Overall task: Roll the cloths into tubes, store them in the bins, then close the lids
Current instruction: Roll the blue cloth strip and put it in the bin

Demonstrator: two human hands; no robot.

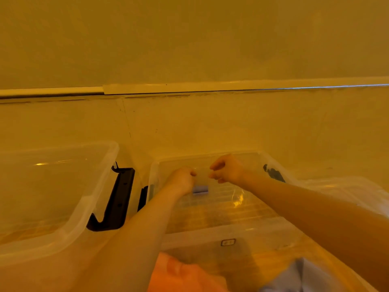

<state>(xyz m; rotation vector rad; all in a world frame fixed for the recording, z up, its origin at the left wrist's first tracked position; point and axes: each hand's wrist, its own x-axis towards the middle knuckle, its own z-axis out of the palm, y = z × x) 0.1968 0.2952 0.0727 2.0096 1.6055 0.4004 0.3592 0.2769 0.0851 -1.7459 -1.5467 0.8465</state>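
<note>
A clear plastic bin (156,175) stands in the middle, open at the top. Both hands hover over its far half, close together. My left hand (182,180) is curled into a fist, and my right hand (226,168) has its thumb and fingers pinched together. Nothing shows between the fingers of either hand. A small bluish label (200,189) lies just below the left hand. An orange cloth (179,275) lies loose at the bottom centre, and a grey-blue cloth (303,277) at the bottom right. A second clear bin (90,199) stands open at the left.
Black latch handles (117,199) hang between the two bins, and another black latch (273,172) sits on the centre bin's right side. Clear ribbed plastic (341,190), perhaps a lid, lies at the right. A wall with a white trim strip (189,88) rises behind.
</note>
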